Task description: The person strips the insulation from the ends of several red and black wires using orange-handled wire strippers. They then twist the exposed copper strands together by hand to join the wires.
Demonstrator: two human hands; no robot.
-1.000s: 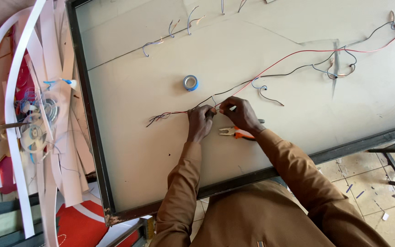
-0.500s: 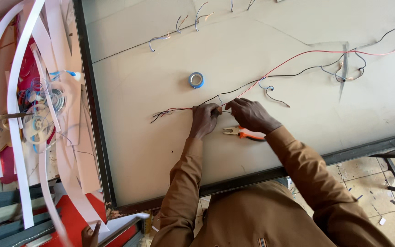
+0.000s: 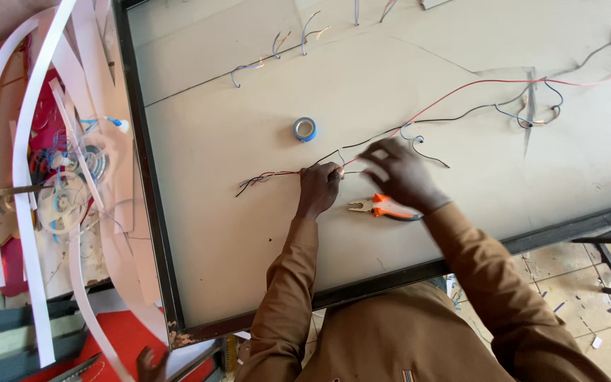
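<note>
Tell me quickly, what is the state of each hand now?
Left hand: closed, pinching the wire bundle.
Right hand: blurred above the board, holding nothing visible; open or closed cannot be told.

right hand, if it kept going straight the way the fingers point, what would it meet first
The right hand points up-left across the panel. It would probably meet the black and red wires first, then the blue tape roll; motion blur leaves height unclear.

One head-worn camera looks steeply down from above the person's shoulders; it sits fairly near the framed panel point(image 3: 461, 212); no second view.
</note>
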